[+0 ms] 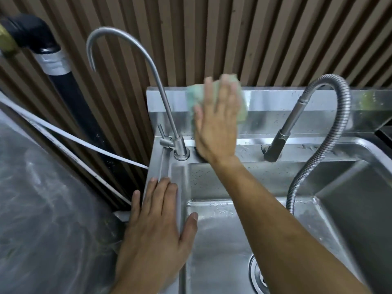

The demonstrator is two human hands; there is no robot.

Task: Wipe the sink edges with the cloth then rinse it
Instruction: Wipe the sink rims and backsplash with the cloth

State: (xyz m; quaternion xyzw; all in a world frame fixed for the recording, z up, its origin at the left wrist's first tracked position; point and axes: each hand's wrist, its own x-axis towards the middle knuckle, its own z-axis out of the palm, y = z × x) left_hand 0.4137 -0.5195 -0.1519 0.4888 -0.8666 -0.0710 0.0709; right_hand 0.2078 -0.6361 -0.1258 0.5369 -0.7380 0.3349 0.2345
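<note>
Both hands are in my view and well apart. Nearest me, at about seven o'clock, my left hand (157,225) lies flat on the left rim of the stainless steel sink (222,234), fingers straight and together, thumb spread over the basin side, holding nothing. My right forearm runs in from five o'clock, crossing above the basin, where I can see part of the round metal drain ring (255,274) beside it. Up towards twelve o'clock my right hand (216,126) presses with straight, slightly spread fingers against the pale green cleaning cloth (240,100), flattening it on the upright steel backsplash (273,102) behind the basin; the cloth shows around the fingertips and reaches the top edge of the backsplash. Motion blur softens the hand and cloth. Just at nine o'clock of that hand stands the slim brushed-steel gooseneck tap (148,66), its base touching the rear ledge. At three o'clock of the hand hangs the dark grey pull-out sprayer head (280,139) on a ribbed flexible metal hose (339,132), its tip at the ledge. Water droplets dot the steel. Farthest back I see a brown slatted wall panel (233,35), with a black pipe (70,81) and white hose (74,143) at ten o'clock.
</note>
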